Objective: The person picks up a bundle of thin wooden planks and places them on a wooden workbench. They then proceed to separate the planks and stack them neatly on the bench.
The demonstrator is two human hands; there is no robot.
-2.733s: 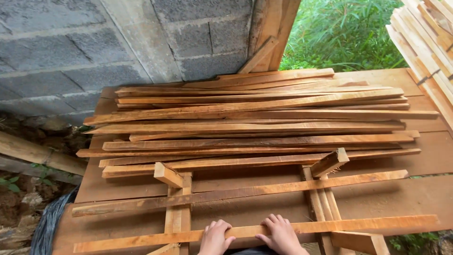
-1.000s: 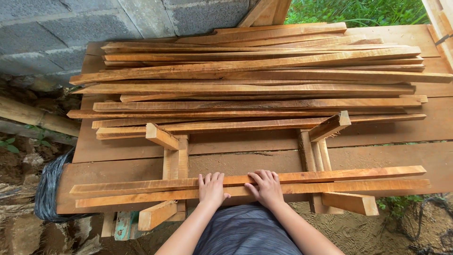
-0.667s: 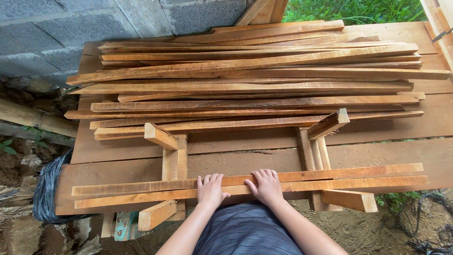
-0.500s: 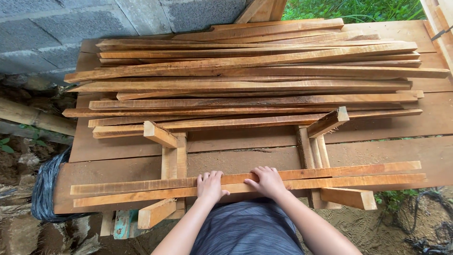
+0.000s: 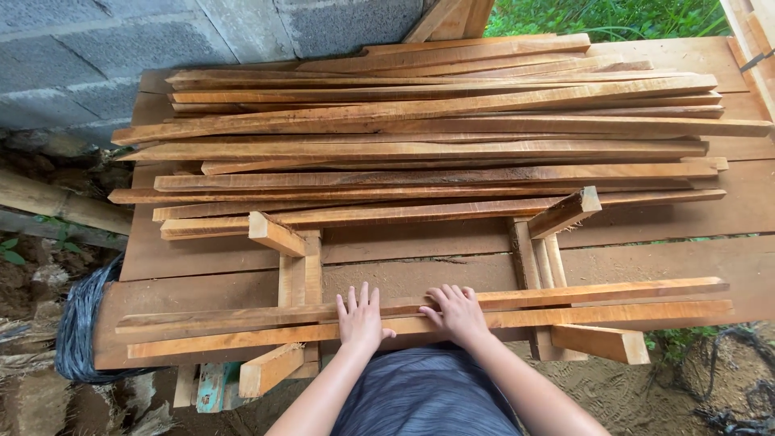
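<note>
No packages, labels, signs or screens are to be seen anywhere on the wooden table [image 5: 202, 266] or about its edges.

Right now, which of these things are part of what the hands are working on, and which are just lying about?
In hand:
- left hand and right hand, flat on the two long slats
- cross pieces under those slats

Lying about:
- stack of long strips farther back on the wooden table
- black bundle at the table's left end
- block wall
- grass
</note>
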